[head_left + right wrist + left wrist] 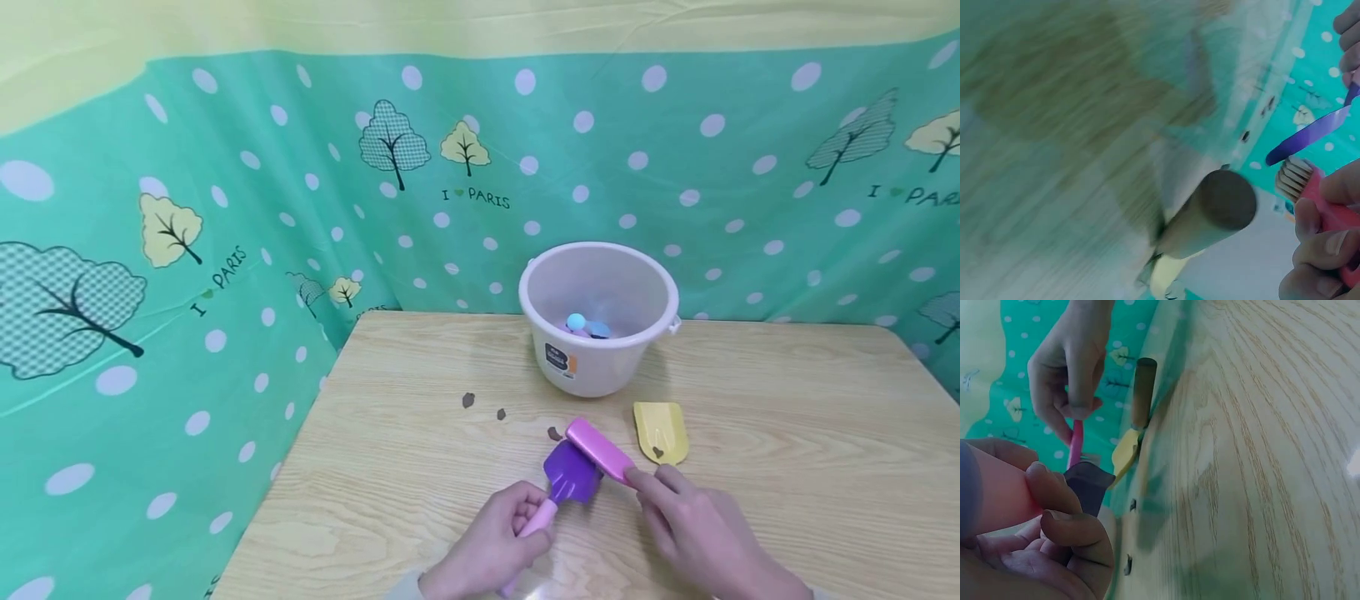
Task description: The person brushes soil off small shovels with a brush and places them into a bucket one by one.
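My left hand grips the pink handle of a small toy shovel with a purple blade. In my right hand is a pink brush, its pale bristles turned toward the blade in the right wrist view. The brush crosses over the blade's right edge in the head view; whether they touch, I cannot tell. A brown scrap lies on the table just beyond the blade's tip. Farther left are two more brown scraps, one larger and one smaller.
Behind the hands stands a white bucket with blue items inside. A yellow shovel, bearing a brown scrap, lies near my right hand; its brown handle shows in the left wrist view. A green dotted curtain hangs behind the wooden table.
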A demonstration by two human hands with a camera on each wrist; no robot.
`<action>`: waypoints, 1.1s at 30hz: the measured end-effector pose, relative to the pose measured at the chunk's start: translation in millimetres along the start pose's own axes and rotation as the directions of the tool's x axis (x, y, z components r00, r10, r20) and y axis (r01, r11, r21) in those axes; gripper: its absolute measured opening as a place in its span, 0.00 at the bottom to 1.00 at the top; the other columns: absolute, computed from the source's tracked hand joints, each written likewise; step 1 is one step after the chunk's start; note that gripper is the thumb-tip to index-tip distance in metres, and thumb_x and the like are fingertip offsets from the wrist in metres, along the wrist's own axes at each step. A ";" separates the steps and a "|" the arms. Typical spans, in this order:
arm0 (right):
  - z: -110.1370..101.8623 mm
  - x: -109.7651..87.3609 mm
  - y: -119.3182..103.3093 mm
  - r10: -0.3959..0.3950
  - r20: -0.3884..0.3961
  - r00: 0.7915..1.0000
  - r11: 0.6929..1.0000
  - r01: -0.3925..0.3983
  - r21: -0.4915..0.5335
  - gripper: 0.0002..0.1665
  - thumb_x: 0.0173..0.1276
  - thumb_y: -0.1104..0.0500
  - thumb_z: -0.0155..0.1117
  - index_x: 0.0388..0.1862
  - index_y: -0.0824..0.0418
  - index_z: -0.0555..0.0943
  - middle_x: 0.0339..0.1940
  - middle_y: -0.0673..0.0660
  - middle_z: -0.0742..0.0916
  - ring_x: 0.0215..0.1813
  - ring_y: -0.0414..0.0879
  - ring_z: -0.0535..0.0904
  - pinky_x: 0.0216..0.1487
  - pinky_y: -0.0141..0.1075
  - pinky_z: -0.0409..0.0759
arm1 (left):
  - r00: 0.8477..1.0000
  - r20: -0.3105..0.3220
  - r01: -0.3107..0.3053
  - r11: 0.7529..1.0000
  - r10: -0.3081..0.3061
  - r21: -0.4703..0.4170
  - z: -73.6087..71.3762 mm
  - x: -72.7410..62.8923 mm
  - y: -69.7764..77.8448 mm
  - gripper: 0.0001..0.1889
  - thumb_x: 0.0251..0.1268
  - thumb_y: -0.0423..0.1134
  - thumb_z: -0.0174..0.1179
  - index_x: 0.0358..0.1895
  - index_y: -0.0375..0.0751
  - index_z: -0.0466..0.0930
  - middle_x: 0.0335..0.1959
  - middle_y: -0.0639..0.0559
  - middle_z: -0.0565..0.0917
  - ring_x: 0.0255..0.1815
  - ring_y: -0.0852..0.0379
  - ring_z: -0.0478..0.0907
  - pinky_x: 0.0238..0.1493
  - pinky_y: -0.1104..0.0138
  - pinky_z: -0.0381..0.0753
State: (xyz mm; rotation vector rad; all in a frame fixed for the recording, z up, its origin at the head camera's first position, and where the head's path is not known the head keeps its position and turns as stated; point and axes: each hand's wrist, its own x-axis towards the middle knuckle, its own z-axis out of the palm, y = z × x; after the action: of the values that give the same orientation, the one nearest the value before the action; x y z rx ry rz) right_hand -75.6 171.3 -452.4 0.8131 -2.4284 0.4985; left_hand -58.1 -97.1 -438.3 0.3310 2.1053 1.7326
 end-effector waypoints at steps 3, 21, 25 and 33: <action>-0.6 -2.3 5.0 0.036 0.026 0.999 0.999 -0.035 -0.022 0.17 0.66 0.54 0.51 0.49 0.52 0.83 0.26 0.41 0.73 0.18 0.29 0.53 0.14 0.25 0.53 | 1.000 0.004 -0.002 1.000 0.002 -0.003 -0.1 0.4 0.4 0.14 0.55 0.30 0.62 0.46 0.34 0.75 0.28 0.56 0.76 0.24 0.65 0.73 0.24 0.73 0.76; -16.1 -4.4 18.2 0.133 0.056 0.990 0.991 -0.130 -0.040 0.25 0.49 0.63 0.67 0.51 0.55 0.82 0.28 0.42 0.78 0.19 0.29 0.59 0.15 0.27 0.59 | 0.999 -0.037 -0.036 0.999 0.037 0.033 -10.8 2.0 8.4 0.12 0.70 0.41 0.53 0.45 0.34 0.75 0.30 0.45 0.81 0.21 0.63 0.75 0.21 0.72 0.78; -22.9 -4.2 21.2 0.140 0.051 0.989 0.990 -0.139 -0.027 0.25 0.49 0.64 0.68 0.51 0.55 0.82 0.26 0.40 0.75 0.19 0.29 0.57 0.16 0.25 0.57 | 0.998 -0.048 -0.045 0.998 0.047 0.046 -15.8 3.3 10.8 0.12 0.70 0.40 0.53 0.45 0.34 0.75 0.31 0.45 0.81 0.23 0.61 0.76 0.22 0.72 0.79; -33.0 -6.4 32.8 0.133 0.002 0.991 0.991 -0.133 -0.034 0.24 0.50 0.64 0.65 0.50 0.56 0.82 0.28 0.43 0.78 0.19 0.31 0.57 0.15 0.26 0.56 | 0.996 -0.051 -0.064 0.994 0.068 0.083 -34.3 5.6 24.4 0.12 0.69 0.36 0.54 0.47 0.30 0.74 0.32 0.49 0.79 0.23 0.61 0.74 0.21 0.74 0.75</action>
State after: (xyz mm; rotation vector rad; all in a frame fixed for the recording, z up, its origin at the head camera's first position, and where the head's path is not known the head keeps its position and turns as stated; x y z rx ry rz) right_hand -80.2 214.9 -435.6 0.6418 -2.4995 0.5040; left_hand -79.9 -120.0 -409.9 0.3859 2.2314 1.7129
